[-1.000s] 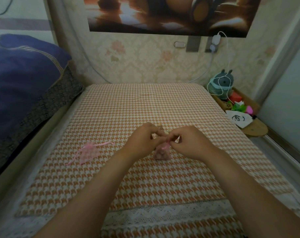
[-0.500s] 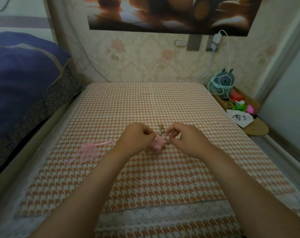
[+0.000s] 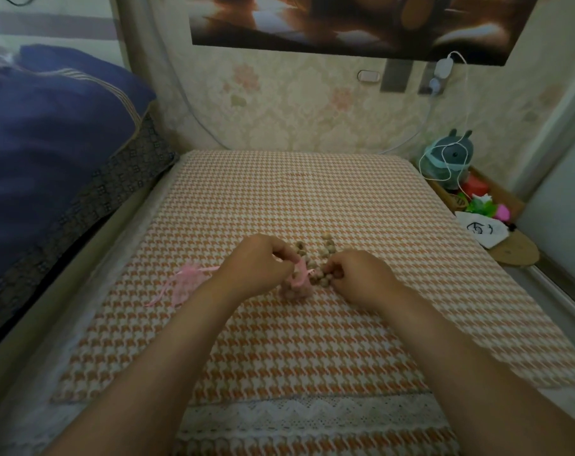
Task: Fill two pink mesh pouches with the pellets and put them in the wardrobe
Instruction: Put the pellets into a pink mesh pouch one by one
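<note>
Left hand (image 3: 260, 266) pinches the gathered mouth of a pink mesh pouch (image 3: 297, 284). The pouch stands on the woven houndstooth cloth (image 3: 312, 340) just below the fingertips, lumpy with round contents. Right hand (image 3: 357, 278), fingers curled, touches and seemingly pinches the small, round, tan pellets (image 3: 325, 258) heaped just beside it. A second pouch (image 3: 185, 286), flat and sheer with ribbon ties, lies left of the left hand.

The held pouch (image 3: 296, 286) is pink mesh, its lower part bulging with brown pellets. It stands upright on the houndstooth cover (image 3: 279, 357), neck pinched by the left hand (image 3: 260, 264). The flat pouch (image 3: 184, 284), pink mesh, lies limp well to its left, ribbon trailing. The loose pellets (image 3: 327, 246), small, round and brown, are clustered just beyond the held pouch.
</note>
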{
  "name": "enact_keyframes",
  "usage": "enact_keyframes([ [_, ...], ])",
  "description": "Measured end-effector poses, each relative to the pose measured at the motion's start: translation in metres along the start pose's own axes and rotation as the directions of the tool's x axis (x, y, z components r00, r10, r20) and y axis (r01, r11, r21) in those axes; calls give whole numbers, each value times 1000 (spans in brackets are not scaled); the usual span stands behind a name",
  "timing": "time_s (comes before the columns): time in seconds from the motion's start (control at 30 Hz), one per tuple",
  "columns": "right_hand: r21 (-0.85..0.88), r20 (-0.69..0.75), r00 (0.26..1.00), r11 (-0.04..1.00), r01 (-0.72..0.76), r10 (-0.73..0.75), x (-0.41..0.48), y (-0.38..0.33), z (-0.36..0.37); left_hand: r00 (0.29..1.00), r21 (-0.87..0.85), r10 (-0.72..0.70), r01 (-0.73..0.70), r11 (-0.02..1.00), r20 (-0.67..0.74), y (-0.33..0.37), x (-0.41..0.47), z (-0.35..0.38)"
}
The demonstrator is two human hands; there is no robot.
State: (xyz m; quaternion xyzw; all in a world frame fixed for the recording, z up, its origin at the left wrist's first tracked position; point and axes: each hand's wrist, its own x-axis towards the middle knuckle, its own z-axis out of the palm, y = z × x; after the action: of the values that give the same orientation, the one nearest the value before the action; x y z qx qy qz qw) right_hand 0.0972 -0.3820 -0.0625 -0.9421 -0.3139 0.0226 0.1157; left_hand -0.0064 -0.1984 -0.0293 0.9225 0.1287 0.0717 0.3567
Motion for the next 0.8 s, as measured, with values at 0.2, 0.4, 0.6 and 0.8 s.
enact_keyframes([
  [0.2,26,-85,996,1000,-4,6,0,-9,-13,999,-58,30,-28,998,28,-2,1,-5],
  [0.4,323,-265,957,925,203,-118,-10,-39,-32,998,-76,52,-49,996,46,-8,5,-3],
  [0.6,191,-251,941,942,276,-225,-10,-56,-27,993,-112,105,-98,989,60,-12,5,0],
  [0.8,124,-222,946,956,267,-236,-5,-53,-27,996,-127,77,-72,989,40,-15,4,-1],
])
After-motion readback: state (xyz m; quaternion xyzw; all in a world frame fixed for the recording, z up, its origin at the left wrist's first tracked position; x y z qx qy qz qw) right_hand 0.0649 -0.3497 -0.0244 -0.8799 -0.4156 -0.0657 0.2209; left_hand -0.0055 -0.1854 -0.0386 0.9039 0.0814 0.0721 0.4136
